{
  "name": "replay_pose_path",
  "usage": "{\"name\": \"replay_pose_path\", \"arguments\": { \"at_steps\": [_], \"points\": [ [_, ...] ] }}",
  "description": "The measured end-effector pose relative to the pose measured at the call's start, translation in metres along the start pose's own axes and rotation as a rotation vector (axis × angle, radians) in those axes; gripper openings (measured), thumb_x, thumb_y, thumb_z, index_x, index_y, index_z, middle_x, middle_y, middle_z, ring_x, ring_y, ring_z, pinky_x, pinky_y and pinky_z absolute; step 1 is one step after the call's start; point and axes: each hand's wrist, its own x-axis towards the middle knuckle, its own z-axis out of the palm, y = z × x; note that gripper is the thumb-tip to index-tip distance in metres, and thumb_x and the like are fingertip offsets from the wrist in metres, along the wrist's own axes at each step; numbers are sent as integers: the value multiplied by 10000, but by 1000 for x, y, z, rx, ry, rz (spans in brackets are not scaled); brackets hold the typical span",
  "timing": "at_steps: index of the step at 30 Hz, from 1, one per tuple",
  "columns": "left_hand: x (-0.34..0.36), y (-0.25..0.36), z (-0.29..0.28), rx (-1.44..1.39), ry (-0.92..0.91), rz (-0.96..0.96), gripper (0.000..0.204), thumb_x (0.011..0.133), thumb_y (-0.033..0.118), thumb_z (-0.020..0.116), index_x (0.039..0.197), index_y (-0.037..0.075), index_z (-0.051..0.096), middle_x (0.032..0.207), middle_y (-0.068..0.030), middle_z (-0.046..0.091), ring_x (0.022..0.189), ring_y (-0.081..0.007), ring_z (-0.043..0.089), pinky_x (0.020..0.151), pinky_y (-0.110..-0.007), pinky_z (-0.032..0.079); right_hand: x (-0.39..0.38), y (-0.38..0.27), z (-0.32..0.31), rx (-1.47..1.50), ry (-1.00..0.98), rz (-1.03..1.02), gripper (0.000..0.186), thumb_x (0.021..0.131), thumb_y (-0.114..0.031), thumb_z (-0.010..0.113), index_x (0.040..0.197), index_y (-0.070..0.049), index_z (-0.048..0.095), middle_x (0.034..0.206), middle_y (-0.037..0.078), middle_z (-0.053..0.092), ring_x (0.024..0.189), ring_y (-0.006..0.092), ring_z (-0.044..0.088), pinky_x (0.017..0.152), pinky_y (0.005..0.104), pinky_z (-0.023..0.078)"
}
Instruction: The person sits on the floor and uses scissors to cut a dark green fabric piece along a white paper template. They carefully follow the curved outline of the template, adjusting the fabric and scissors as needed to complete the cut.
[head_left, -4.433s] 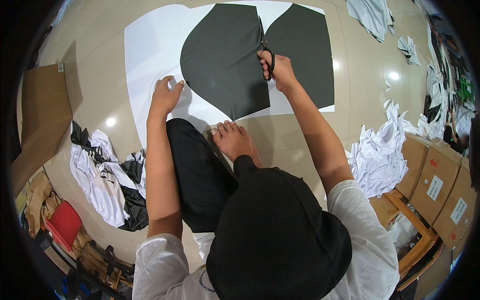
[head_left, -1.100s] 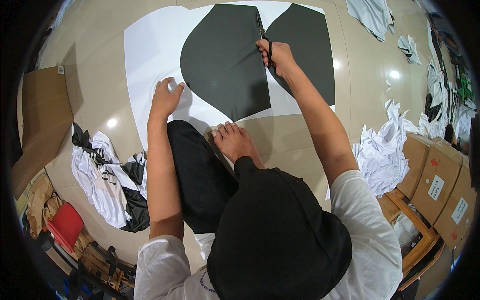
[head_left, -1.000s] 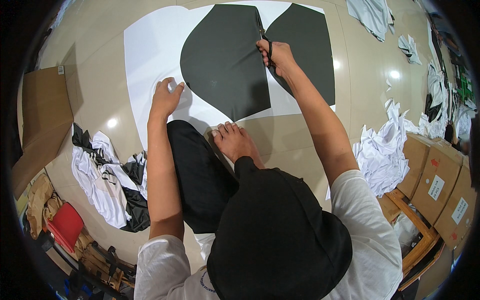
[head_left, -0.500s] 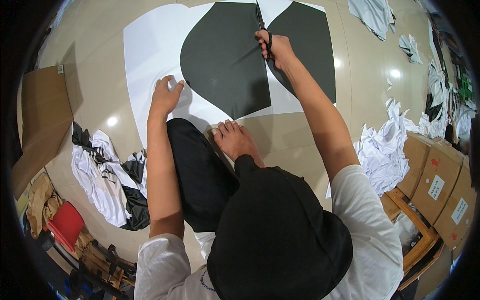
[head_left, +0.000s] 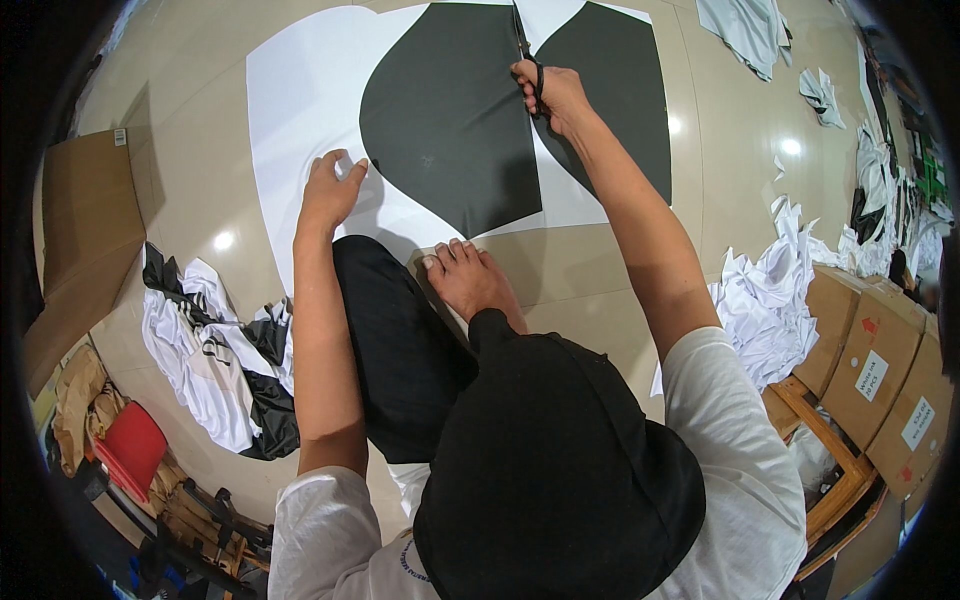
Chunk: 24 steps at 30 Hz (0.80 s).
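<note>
A white sheet of fabric with large dark grey printed shapes lies spread on the floor. My right hand grips the black-handled scissors, whose blades point away from me along the right edge of the middle grey shape. That edge runs beside a white strip and a second grey shape to its right. My left hand rests on the white part of the sheet, fingers apart and bent, just left of the middle shape. My bare foot is at the sheet's near edge.
White and black cloth pieces lie in a heap on the left. On the right are a pile of white scraps, cardboard boxes and a wooden frame. A large brown carton stands at far left, near a red chair.
</note>
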Motion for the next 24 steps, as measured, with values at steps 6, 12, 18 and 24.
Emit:
{"name": "replay_pose_path", "arguments": {
  "at_steps": [6, 12, 18, 24],
  "points": [
    [2, -6, 1, 8, 18, 5, 688, 990, 441, 725, 1490, -17, 611, 1535, -296, 557, 1418, -445, 569, 1176, -479, 470, -6, -9, 5, -12, 18, 31, 266, 831, -241, 854, 762, -54, 678, 678, 17, 619, 527, 105, 551, 481, 267, 430],
    [2, -5, 2, -4, 8, 3, 690, 990, 446, 725, 1487, -19, 611, 1529, -295, 560, 1413, -447, 571, 1174, -479, 471, 0, -15, 5, -7, 15, 19, 264, 831, -237, 853, 758, -53, 678, 679, 14, 617, 528, 105, 548, 479, 272, 433],
    [3, -7, 3, 4, 15, 25, 694, 991, 448, 723, 1488, -22, 608, 1523, -297, 561, 1412, -449, 570, 1173, -479, 470, 6, -12, 5, -38, 11, 0, 282, 832, -240, 860, 756, -41, 675, 682, 23, 618, 528, 106, 548, 479, 275, 436],
    [2, -8, 1, 6, 14, 18, 696, 994, 444, 718, 1497, -23, 599, 1523, -304, 559, 1414, -451, 568, 1175, -480, 468, 8, -20, 8, -21, 24, 15, 271, 825, -220, 871, 758, -42, 678, 684, 26, 622, 540, 111, 558, 491, 279, 445]
  ]
}}
